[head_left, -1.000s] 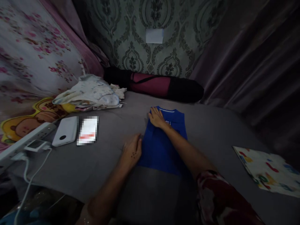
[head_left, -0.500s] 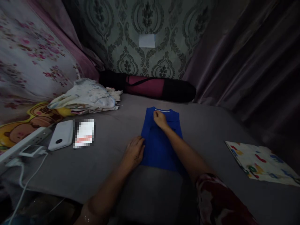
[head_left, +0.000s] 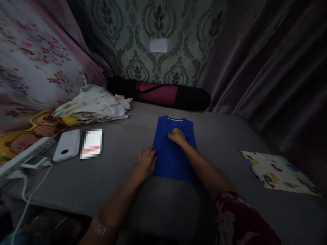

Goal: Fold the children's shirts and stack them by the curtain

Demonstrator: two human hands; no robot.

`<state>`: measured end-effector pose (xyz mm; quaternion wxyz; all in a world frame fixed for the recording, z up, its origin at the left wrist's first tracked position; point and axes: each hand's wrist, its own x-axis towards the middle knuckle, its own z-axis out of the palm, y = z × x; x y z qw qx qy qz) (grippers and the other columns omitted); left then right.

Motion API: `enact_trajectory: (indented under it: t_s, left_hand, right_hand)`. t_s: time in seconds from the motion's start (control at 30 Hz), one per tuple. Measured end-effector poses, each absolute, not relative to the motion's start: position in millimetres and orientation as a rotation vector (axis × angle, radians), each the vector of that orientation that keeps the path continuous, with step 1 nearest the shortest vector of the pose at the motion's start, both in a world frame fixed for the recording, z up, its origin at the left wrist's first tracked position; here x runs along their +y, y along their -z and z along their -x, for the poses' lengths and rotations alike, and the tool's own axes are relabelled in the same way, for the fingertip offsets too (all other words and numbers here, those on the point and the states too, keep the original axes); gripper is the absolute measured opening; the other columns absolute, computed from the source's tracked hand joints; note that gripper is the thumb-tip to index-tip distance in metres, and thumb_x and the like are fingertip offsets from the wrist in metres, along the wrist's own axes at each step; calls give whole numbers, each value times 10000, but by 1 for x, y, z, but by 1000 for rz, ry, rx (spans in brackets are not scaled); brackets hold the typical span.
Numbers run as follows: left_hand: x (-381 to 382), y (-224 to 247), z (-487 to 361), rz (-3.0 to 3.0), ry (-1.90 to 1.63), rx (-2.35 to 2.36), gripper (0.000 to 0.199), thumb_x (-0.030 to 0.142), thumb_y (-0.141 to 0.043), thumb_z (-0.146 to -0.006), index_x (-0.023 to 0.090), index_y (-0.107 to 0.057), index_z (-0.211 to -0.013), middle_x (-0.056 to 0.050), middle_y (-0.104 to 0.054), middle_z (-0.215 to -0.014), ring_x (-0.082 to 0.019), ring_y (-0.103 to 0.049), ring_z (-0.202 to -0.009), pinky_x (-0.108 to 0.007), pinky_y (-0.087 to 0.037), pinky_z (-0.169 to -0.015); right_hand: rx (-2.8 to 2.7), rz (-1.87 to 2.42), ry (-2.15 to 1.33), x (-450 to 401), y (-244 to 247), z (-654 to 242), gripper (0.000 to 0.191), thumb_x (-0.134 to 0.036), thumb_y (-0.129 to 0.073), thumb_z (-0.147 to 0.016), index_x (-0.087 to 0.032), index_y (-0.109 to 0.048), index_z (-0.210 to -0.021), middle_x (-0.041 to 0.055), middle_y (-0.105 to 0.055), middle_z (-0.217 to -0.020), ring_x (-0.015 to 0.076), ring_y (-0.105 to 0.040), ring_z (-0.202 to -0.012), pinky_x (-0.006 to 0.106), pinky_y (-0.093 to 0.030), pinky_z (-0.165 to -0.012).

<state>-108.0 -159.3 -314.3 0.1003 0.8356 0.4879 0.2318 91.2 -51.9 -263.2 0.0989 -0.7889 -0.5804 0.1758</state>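
Observation:
A blue garment (head_left: 170, 163) lies flat on the grey bed surface (head_left: 117, 149), its neckline with a white strip at the far end. My right hand (head_left: 177, 136) rests on its upper middle, fingers curled against the fabric; whether they pinch any cloth is hard to make out. Along the garment's left edge lies my left hand (head_left: 147, 160), palm down with its fingers resting flat.
To the left are crumpled light clothes (head_left: 94, 103), a power bank (head_left: 67, 145), a blurred white item (head_left: 92, 144) and a power strip (head_left: 28, 153) with cables. A folded patterned cloth (head_left: 281, 172) lies right. A long black and maroon bag (head_left: 158, 93) is along the wall.
My right hand has moved from near the neckline down toward the garment's middle. My left hand has stayed at the left edge. The view has shifted slightly.

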Motion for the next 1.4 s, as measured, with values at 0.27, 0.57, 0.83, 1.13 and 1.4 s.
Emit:
enact_trajectory:
  t_s: [0.27,0.57,0.83,1.13,1.4]
  left_hand:
    - [-158,316,107,-2485,-647,1457,328,218,-425,-939,139,-563,-1226,-151,-535,-1371,-279,-467,-1305,-486,-390,-1078]
    - [-157,317,110,-2485,-648,1445,342,238,-414,-940,170,-556,-1243,-133,-531,-1377,-270,-470,-1296,-476,-417,-1050]
    - [-158,311,110,-2477,-610,1441,358,248,-401,-946,144,-552,-1254,-147,-527,-1377,-280,-463,-1297,-486,-411,-1050]
    - [-159,311,110,-2503,-630,1426,350,262,-409,-948,179,-558,-1254,-127,-532,-1378,-260,-476,-1291,-464,-407,-1065]
    - [-159,310,109,-2495,-616,1443,348,242,-412,-943,155,-557,-1248,-138,-533,-1376,-277,-472,-1293,-478,-410,-1058]
  right_hand:
    - [-1560,2198,-852,-41,272,-104,330,-438,-594,-869,-151,-675,-730,46,-676,-585,121,-609,-467,191,-445,-449]
    - [-1637,2174,-450,12,261,-135,302,-265,-527,-917,-235,-637,-1196,61,-645,-1259,167,-571,-1189,214,-421,-930]
    - [-1552,2289,-480,28,268,-127,377,-239,-629,-765,-194,-686,-1135,110,-661,-1187,255,-589,-1141,297,-455,-895]
    - [-1476,2223,-297,13,269,-108,328,-194,-501,-850,-190,-668,-1132,113,-688,-1120,216,-641,-1040,268,-466,-838]
    - [-1460,2218,-432,17,270,-104,390,-345,-620,-820,-161,-634,-1163,109,-669,-1154,220,-635,-1047,280,-473,-838]
